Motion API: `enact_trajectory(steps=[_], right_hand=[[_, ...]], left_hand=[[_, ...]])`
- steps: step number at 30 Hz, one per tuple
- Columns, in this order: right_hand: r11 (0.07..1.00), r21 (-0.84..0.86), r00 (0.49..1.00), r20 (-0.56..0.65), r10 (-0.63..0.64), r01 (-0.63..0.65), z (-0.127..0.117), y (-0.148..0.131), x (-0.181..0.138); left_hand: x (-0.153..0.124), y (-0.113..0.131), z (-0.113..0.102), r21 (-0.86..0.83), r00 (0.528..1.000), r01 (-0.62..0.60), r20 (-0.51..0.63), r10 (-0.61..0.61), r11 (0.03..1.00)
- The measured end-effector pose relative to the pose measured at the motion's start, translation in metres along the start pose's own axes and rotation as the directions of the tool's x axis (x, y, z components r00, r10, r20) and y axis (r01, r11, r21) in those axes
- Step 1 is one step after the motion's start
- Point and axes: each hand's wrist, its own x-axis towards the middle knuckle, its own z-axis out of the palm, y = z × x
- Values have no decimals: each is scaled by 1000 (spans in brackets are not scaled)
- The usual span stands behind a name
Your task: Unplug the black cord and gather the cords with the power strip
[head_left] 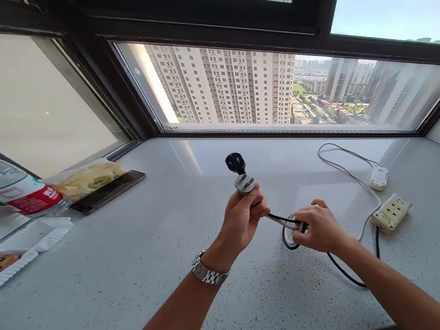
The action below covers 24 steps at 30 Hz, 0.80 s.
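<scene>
My left hand (245, 215) is closed around the cords just below two plugs. The grey-white plug (245, 183) sits right above my fingers, its pins facing up; the black plug (235, 162) sticks out beyond it. From there a black cord (279, 216) and a white cord run side by side to my right hand (317, 228), which grips them in a bundle. Loops of both cords hang by its fingertips. To the right lie a cream power strip (391, 213) on the black cord and a small white power strip (378, 177) on the white cord.
A speckled white counter (138, 280) spans the view below the windows (227, 85). At left are a lying plastic bottle (16, 188), a phone (107, 192), a yellowish food packet (90, 180) and a white plastic tray (34, 244) with a cookie.
</scene>
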Motion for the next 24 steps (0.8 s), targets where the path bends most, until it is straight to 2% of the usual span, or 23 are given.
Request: enact_trajectory(steps=[2, 6, 9, 12, 14, 16, 20, 22, 24], right_hand=[[1000, -25, 1000, -6, 15, -15, -10, 9, -9], [994, -111, 998, -62, -8, 1, -21, 26, -29], [986, -166, 989, -139, -57, 34, -25, 37, -40], [972, -215, 952, -264, -155, 98, -27, 47, -44], [962, -236, 921, -328, -209, 134, -25, 52, -42], [966, -214, 919, -333, -211, 144, -21, 55, -37], [998, -57, 988, -149, -45, 37, -6, 56, -30], [1000, 3, 998, -63, 23, -23, -2, 60, -33], [998, 29, 996, -63, 65, -63, -4, 70, -42]], left_hand=[[-7, 26, 1, 70, 1000, -5, 13, 4, 998], [-26, 71, -5, 136, 999, -17, -40, 23, 991], [-42, 93, -15, 205, 998, -6, -64, 19, 979], [-58, 108, -24, 310, 997, 31, -73, -9, 950], [-63, 112, -29, 362, 995, 16, -93, 19, 932], [-61, 110, -34, 395, 991, -32, -110, 82, 918], [-43, 91, -47, 508, 979, -136, -60, 193, 850], [-33, 82, -55, 637, 966, -186, -21, 258, 748], [-26, 75, -64, 795, 946, -226, 41, 322, 563]])
